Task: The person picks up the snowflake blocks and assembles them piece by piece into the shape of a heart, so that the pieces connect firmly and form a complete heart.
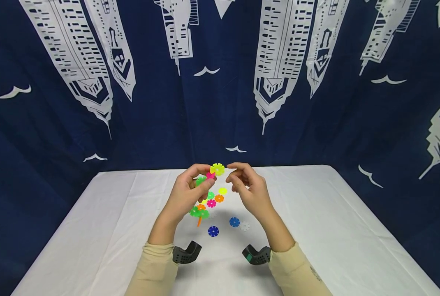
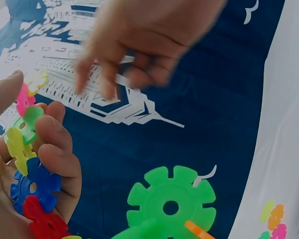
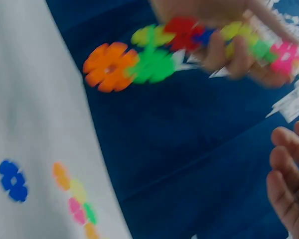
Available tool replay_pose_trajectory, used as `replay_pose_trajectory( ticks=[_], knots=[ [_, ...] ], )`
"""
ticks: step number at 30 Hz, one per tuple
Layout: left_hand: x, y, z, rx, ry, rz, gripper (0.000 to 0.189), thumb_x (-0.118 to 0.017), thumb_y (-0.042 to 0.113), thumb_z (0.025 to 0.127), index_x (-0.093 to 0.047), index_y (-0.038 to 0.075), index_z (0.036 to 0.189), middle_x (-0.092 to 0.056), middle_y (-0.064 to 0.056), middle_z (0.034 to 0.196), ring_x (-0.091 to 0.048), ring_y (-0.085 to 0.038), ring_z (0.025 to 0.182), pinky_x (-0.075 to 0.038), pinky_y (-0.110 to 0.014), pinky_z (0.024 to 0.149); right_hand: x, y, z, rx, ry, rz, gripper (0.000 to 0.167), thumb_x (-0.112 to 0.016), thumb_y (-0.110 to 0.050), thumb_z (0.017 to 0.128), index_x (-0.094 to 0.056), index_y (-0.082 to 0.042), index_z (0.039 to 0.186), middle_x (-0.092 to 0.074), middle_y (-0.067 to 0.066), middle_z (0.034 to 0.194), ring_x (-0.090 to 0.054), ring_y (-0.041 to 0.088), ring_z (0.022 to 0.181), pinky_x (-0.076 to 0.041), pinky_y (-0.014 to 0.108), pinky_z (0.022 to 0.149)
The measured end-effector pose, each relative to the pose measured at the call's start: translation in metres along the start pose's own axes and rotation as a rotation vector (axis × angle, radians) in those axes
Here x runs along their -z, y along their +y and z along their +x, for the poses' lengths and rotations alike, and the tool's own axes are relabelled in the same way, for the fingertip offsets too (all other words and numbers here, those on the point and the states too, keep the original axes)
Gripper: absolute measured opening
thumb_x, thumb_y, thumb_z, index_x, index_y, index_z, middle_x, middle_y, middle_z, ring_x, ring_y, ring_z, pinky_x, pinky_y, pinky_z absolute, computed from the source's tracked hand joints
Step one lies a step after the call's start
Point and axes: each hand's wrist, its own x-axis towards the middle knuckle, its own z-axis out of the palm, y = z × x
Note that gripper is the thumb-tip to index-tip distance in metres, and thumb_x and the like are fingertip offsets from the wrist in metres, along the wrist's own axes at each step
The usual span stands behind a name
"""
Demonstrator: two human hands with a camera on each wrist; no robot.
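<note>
My left hand point(image 1: 184, 191) grips a chain of interlocking notched plastic discs, its thumb and fingertips pinching near a pink disc point(image 1: 210, 175). A yellow disc point(image 1: 217, 169) tops the chain. Farther down, the left wrist view has a blue disc point(image 2: 49, 183), a red disc point(image 2: 42, 221) and a large green disc point(image 2: 144, 199) joined below the palm. An orange disc point(image 3: 97, 64) forms the lower end in the right wrist view. Just right of the yellow disc, apart from it, my right hand point(image 1: 251, 191) hovers with loosely bent fingers, nothing visible between them.
Loose discs lie on the white tablecloth point(image 1: 123, 246) below the hands: a dark blue disc point(image 1: 213, 231), a lighter blue disc point(image 1: 234, 222), a clear whitish disc point(image 1: 244, 226), an orange disc point(image 1: 219, 198) and several more. A navy curtain point(image 1: 220, 111) hangs behind the table.
</note>
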Motion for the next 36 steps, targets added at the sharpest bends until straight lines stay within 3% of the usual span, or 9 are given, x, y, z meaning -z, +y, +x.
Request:
replay_pose_trajectory(
  ticks=[6,15,17,22,27,31,36],
  knots=[
    [0.002,0.002,0.000,-0.009,0.007,-0.058,0.028,-0.063,0.012,0.098,-0.059,0.012,0.126,-0.065,-0.014,0.110,-0.050,-0.012,0.055,-0.044,-0.019,0.053,-0.014,0.029,-0.006,-0.201,-0.152,-0.116,0.021,-0.067,-0.010,0.095,-0.066,-0.013,0.116,-0.070,0.003,0.095,-0.062,0.013,0.073,-0.055,0.023,0.067],
    [0.002,0.002,0.001,-0.040,0.011,-0.111,0.026,-0.063,0.007,0.097,-0.056,0.004,0.121,-0.055,-0.005,0.101,-0.047,-0.012,0.051,-0.041,-0.019,0.049,-0.034,0.055,-0.018,-0.324,-0.338,-0.183,0.021,-0.072,-0.014,0.091,-0.069,-0.014,0.112,-0.070,0.001,0.096,-0.059,0.014,0.077,-0.051,0.022,0.070],
    [0.003,0.003,0.001,-0.029,0.014,-0.108,0.025,-0.063,0.008,0.097,-0.056,0.005,0.121,-0.056,-0.005,0.099,-0.049,-0.012,0.052,-0.038,-0.019,0.045,-0.038,0.061,-0.022,-0.333,-0.391,-0.198,0.022,-0.073,-0.015,0.091,-0.069,-0.013,0.113,-0.069,0.000,0.096,-0.057,0.014,0.077,-0.049,0.022,0.069],
    [0.003,0.004,-0.001,-0.025,0.006,-0.072,0.027,-0.062,0.009,0.097,-0.058,0.007,0.124,-0.061,-0.007,0.105,-0.058,-0.012,0.059,-0.047,-0.021,0.050,-0.048,0.072,-0.030,-0.343,-0.492,-0.240,0.026,-0.075,-0.018,0.089,-0.070,-0.012,0.114,-0.068,-0.001,0.099,-0.054,0.013,0.077,-0.047,0.024,0.070],
    [0.003,0.003,0.000,-0.084,-0.017,-0.076,0.035,-0.060,0.006,0.098,-0.055,0.008,0.133,-0.065,-0.016,0.115,-0.065,-0.014,0.066,-0.055,-0.025,0.068,-0.054,0.078,-0.037,-0.311,-0.551,-0.313,0.028,-0.077,-0.017,0.086,-0.070,-0.013,0.113,-0.066,-0.001,0.099,-0.056,0.011,0.083,-0.050,0.027,0.077],
    [0.004,0.001,0.001,-0.140,-0.019,-0.061,0.048,-0.060,0.005,0.099,-0.050,0.017,0.143,-0.068,-0.018,0.113,-0.071,-0.018,0.075,-0.057,-0.028,0.081,-0.057,0.081,-0.042,-0.249,-0.580,-0.388,0.033,-0.076,-0.017,0.086,-0.070,-0.014,0.118,-0.065,-0.001,0.100,-0.057,0.010,0.083,-0.051,0.028,0.078],
    [0.004,0.000,0.002,-0.173,-0.015,-0.039,0.052,-0.061,0.006,0.098,-0.049,0.021,0.146,-0.068,-0.017,0.108,-0.073,-0.021,0.077,-0.058,-0.029,0.080,-0.058,0.080,-0.044,-0.225,-0.585,-0.416,0.030,-0.075,-0.020,0.088,-0.072,-0.016,0.117,-0.065,-0.001,0.101,-0.059,0.009,0.080,-0.051,0.026,0.075]
  ],
)
